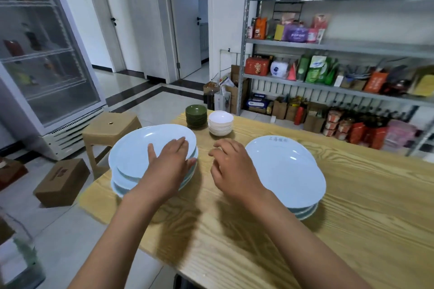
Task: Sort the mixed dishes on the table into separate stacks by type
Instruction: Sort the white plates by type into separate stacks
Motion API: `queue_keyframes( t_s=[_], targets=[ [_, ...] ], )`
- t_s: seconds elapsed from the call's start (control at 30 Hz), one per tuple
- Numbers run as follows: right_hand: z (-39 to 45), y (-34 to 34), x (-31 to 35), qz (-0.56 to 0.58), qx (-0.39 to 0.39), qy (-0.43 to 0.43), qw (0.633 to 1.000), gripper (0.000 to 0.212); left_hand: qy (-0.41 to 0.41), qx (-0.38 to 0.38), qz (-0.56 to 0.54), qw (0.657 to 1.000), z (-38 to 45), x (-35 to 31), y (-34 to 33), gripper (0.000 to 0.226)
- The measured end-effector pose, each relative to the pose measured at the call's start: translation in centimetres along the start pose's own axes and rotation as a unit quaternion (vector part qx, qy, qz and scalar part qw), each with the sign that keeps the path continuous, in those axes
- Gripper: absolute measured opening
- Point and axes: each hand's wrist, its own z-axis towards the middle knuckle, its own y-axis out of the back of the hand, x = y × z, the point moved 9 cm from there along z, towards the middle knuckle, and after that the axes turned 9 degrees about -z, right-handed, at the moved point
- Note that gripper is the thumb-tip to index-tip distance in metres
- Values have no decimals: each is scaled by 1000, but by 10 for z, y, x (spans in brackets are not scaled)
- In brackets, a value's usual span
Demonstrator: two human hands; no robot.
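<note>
1. Head view: left hand (170,162) lies flat, fingers straight, on the left plate stack (141,148) at the desk (352,230) edge.
2. Right hand (232,166) hovers loosely curled, grasping nothing.
3. Plates look glazed, slippery, breakable; rims seem the best hold.

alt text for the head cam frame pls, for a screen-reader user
A person's left hand rests flat on an uneven stack of pale blue plates on a wooden table; the right hand hovers, loosely curled, beside a second plate stack. Behind stand green bowls and white bowls.
</note>
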Motion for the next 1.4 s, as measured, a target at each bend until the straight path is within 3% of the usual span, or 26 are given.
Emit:
queue_keyframes(
  t_s=[0.27,0.47,0.63,0.87,0.97,1.07,1.2,1.3,1.4],
  targets=[
    [-72,86,-111,28,-145,-169,975,22,-231,-72,-87,966,0,-174,2,53],
    [-202,153,-204,-17,-196,-333,922,19,-388,-4,-152,909,-40,-322,-31,55],
    [-346,205,-253,-88,-263,-490,827,17,-483,74,-189,852,-94,-437,-71,59],
    [-526,263,-279,-156,-326,-677,641,20,-576,174,-210,771,-184,-546,-141,58],
    [-566,276,-272,-194,-315,-705,605,24,-587,203,-235,748,-206,-568,-166,56],
    [-603,280,-277,-213,-277,-747,565,34,-566,212,-254,755,-219,-582,-185,52],
    [-646,274,-288,-101,-258,-824,494,77,-552,179,-238,779,-231,-588,-200,52],
    [-653,270,-279,-40,-311,-827,467,94,-546,180,-235,783,-240,-584,-213,48],
    [-675,249,-262,66,-387,-831,394,96,-527,172,-273,786,-238,-577,-213,46]
  ],
)
